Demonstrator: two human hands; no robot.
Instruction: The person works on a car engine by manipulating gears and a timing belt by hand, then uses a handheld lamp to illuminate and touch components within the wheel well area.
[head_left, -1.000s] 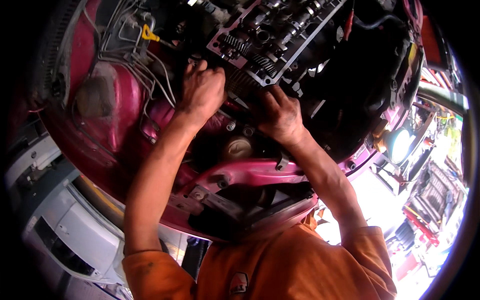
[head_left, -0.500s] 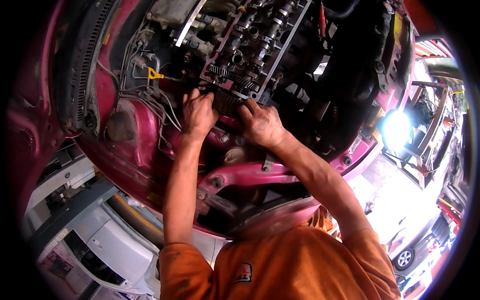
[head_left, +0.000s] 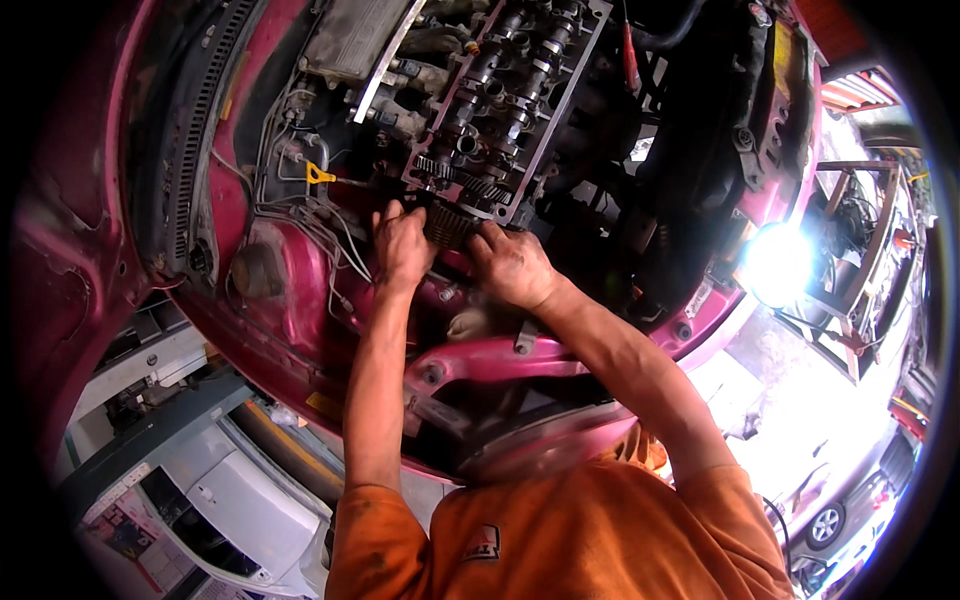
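Observation:
A ribbed, toothed pulley (head_left: 449,227) sits at the near end of the open engine's cylinder head (head_left: 545,130). My left hand (head_left: 403,248) is closed at the pulley's left edge, its fingers curled over and their tips partly hidden. On the opposite edge my right hand (head_left: 512,264) is closed too, knuckles up, with its fingertips out of sight behind the rim. Just beyond the pulley, two meshing gears (head_left: 462,180) join the bare camshafts (head_left: 490,90). Whether a belt lies under my fingers I cannot make out.
A yellow dipstick handle (head_left: 319,174) and thin metal pipes (head_left: 335,235) lie left of my left hand. The pink body rail (head_left: 500,360) crosses below my forearms. A bright lamp (head_left: 778,264) shines at the right. A red-handled tool (head_left: 630,65) hangs beyond the engine.
The whole view has shifted, so the engine bay sits slightly lower in the picture. Both hands stay closed at the pulley's two sides, with little change in grip.

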